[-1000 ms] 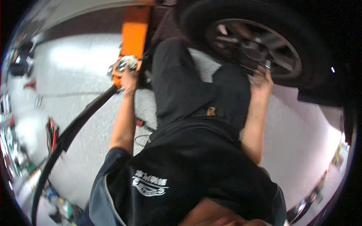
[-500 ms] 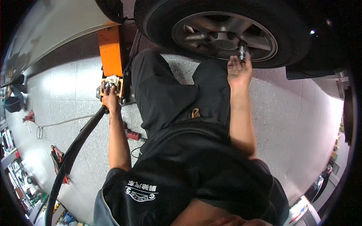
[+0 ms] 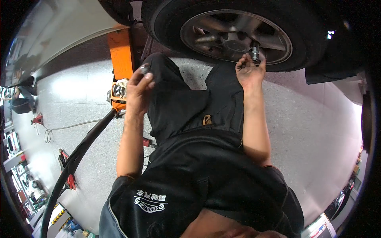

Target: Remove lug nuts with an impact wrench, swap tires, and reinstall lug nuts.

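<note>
A shiny metal socket (image 3: 255, 53) stands out from the wheel rim (image 3: 212, 48), at the right side of its hub. My right hand (image 3: 251, 73) is palm up beneath it, with fingers and thumb closed about its near end. Raised above my left thigh, my left hand (image 3: 139, 89) pinches a small metal lug nut (image 3: 145, 69) between thumb and fingers. Just left of that hand, an orange floor jack (image 3: 120, 55) carries small metal pieces and a crumpled whitish thing (image 3: 120, 87) on its top. The black tyre (image 3: 166, 27) surrounds the rim.
The jack's long black handle (image 3: 81, 148) slants down the left side. On the floor lie a red-handled tool (image 3: 147, 142) beside my hip, a red stand (image 3: 37, 119) with a grey cable, and another red-and-black tool (image 3: 70, 180). A person crouches at the far left.
My left hand has lifted off the top of the jack and moved up and right, with the lug nut in its fingers. My right hand's fingers have shifted slightly at the socket.
</note>
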Motion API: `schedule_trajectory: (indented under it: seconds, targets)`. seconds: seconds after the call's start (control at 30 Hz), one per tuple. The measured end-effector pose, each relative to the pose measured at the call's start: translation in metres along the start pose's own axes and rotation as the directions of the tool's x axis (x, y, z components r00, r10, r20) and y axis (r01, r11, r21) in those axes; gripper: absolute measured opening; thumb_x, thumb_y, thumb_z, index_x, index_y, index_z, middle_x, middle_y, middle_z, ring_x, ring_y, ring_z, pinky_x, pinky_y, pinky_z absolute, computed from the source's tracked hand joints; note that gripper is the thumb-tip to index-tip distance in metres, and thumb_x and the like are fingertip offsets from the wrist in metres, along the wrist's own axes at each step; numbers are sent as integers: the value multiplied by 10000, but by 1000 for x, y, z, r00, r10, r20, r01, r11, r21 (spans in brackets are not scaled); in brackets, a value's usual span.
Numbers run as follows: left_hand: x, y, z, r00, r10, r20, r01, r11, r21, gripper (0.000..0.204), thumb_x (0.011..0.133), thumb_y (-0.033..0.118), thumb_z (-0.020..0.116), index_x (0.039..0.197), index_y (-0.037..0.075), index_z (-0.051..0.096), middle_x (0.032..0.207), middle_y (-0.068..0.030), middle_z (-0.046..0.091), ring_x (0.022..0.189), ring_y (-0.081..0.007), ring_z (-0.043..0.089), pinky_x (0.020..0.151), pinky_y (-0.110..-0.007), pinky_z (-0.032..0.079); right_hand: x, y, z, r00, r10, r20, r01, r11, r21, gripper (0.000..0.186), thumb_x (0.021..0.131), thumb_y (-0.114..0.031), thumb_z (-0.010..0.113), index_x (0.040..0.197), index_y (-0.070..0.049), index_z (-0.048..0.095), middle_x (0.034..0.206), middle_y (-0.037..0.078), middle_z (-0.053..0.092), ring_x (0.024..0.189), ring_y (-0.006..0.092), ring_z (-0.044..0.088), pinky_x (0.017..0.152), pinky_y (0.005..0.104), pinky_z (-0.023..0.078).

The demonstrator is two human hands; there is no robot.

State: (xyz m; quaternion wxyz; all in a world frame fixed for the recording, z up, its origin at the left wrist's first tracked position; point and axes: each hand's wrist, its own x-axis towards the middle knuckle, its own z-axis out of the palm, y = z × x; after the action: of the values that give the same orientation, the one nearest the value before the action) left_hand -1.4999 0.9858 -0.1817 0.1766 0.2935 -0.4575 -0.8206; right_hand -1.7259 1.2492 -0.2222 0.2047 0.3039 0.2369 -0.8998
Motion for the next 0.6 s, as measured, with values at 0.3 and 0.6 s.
schedule_trajectory:
  seconds: [0.3, 0.6]
  targets:
    - [9, -26, 91, 971, -25, 236, -42, 961, 275, 406, 887, 168, 664, 1254, 26, 563, 1080, -42, 630, 928, -109, 599, 786, -237, 499, -87, 43, -47, 930, 103, 353, 158, 754, -638, 333, 960, -332, 529, 985, -6, 595, 647, 38, 540, 570, 127, 505, 553, 261, 416]
    - [16, -29, 99, 941, -108, 320, -15, 934, 358, 330, 867, 134, 685, 1154, -14, 618, 976, -57, 663, 835, -112, 623, 774, -244, 526, -101, 46, -33, 821, 216, 529, 309, 611, -729, 282, 974, -275, 507, 887, -13, 560, 661, 45, 562, 599, 105, 539, 548, 257, 451]
